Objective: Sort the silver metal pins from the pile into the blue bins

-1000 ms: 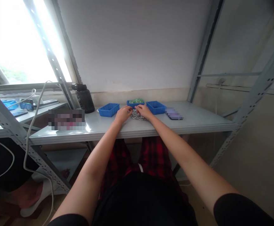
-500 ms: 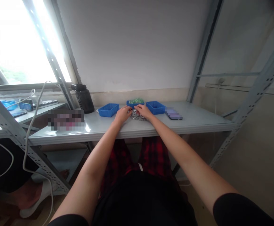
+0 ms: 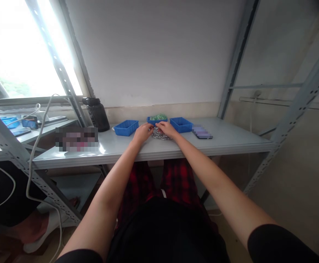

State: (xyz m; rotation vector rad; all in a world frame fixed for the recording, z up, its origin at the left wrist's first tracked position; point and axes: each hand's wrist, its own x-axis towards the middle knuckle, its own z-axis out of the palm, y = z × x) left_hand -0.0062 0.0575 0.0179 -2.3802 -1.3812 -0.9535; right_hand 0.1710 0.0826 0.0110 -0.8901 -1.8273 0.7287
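Observation:
A heap of small shiny metal pieces (image 3: 161, 136) lies on the grey tabletop (image 3: 115, 149), too small to tell their kind. Over its left side, my left hand (image 3: 143, 132) has its fingers pinched together. My right hand (image 3: 167, 129) comes in from the other side, its fingertips also pinched and close to the left ones. Whatever is between the fingers is too small to make out. Just behind the hands stands a blue bin (image 3: 149, 119) with green translucent pieces (image 3: 158, 117) in it.
Blue bins stand to the left (image 3: 126, 128) and right (image 3: 180, 125) of the hands. A phone (image 3: 202, 132) lies further right. A black bottle (image 3: 97, 115) and a blurred-out patch are at the left. Metal shelf posts flank the table; a person's foot (image 3: 42, 233) shows lower left.
Both hands stay over the metal heap with only slight finger movement. My legs have shifted a little under the table.

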